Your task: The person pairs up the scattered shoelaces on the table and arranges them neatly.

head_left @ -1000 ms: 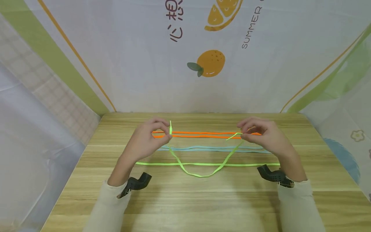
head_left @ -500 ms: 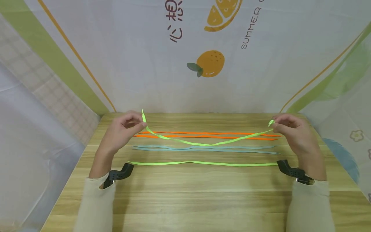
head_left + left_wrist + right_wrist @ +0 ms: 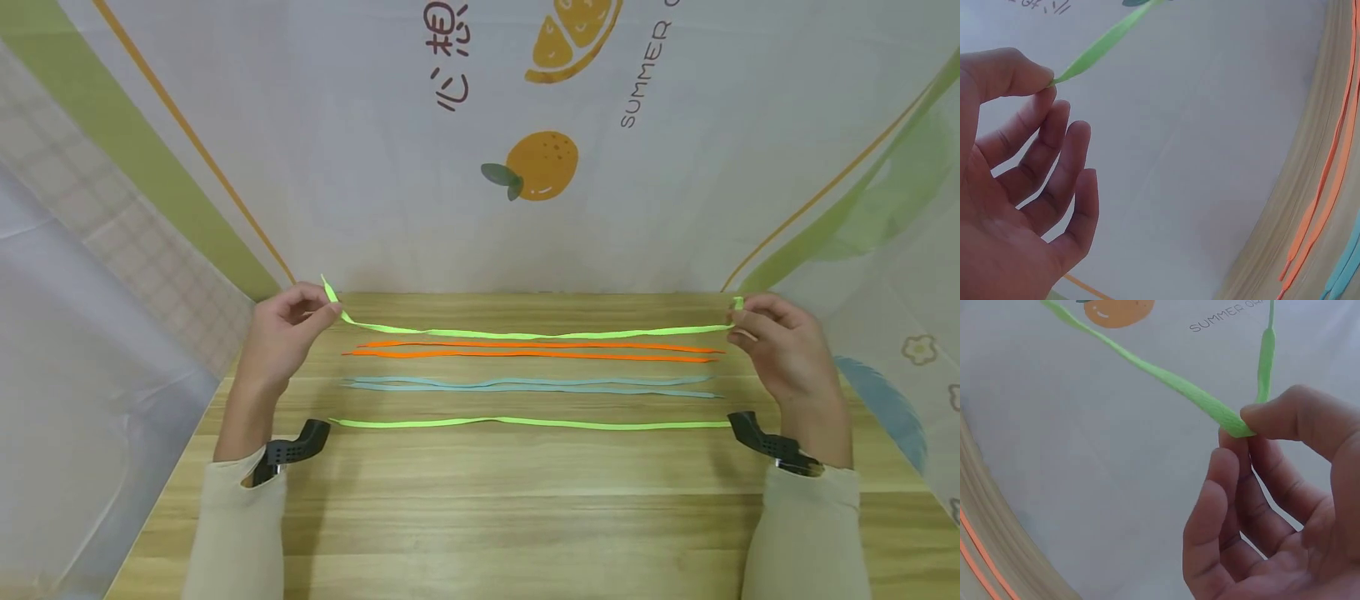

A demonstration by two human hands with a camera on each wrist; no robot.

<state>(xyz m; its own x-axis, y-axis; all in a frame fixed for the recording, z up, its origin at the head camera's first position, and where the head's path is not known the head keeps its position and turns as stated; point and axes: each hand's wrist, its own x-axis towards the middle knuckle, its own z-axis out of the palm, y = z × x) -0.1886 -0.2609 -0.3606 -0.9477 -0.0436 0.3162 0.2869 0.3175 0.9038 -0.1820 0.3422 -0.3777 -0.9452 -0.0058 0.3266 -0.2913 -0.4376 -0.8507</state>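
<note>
A flat neon green shoelace [image 3: 525, 336] is stretched between both hands above the back of the table, sagging slightly in the middle. My left hand [image 3: 281, 333] pinches it near one end between thumb and index finger, and a short tip sticks up. With thumb and fingertips my right hand [image 3: 783, 346] pinches the other end; a short tail of the lace [image 3: 1265, 365] rises past the thumb in the right wrist view. Below it on the table lie two orange shoelaces [image 3: 525, 356], two light blue shoelaces [image 3: 525, 386] and another green shoelace [image 3: 525, 422], all running left to right.
The wooden table [image 3: 510, 517] reaches back to a white printed cloth [image 3: 390, 208] hanging behind it. Cloth also hangs at both sides. A black wrist camera mount [image 3: 296, 448] sits on the left wrist, and another mount [image 3: 768, 442] on the right.
Both hands have moved apart, the left hand leftward and the right hand rightward. The held green shoelace has gone from a deep hanging loop to nearly straight. The laces on the table stay put.
</note>
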